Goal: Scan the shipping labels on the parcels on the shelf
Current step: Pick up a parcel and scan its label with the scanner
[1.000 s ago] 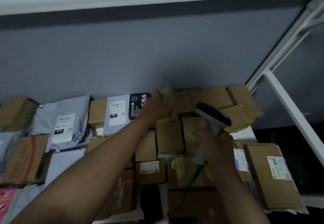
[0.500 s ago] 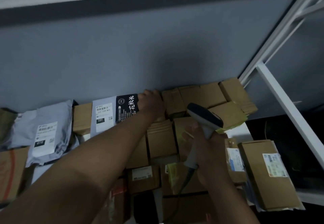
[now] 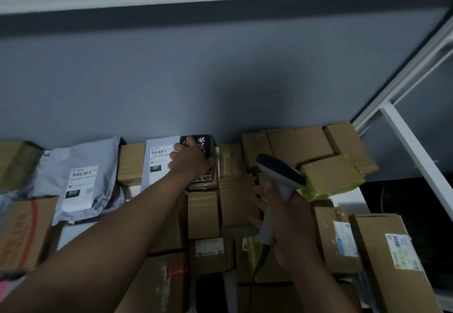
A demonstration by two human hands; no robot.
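The black and white parcel (image 3: 180,159) is sitting at the back of the shelf (image 3: 348,198), against the grey wall (image 3: 196,87). My left hand (image 3: 191,163) is now resting on it, fingers spread over its label (image 3: 160,158); a moment ago it was reaching further right. My right hand (image 3: 286,219) is clamped around the scanner (image 3: 279,180), just beside it. I think this parcel is next, but my fingers are covering part of the label.
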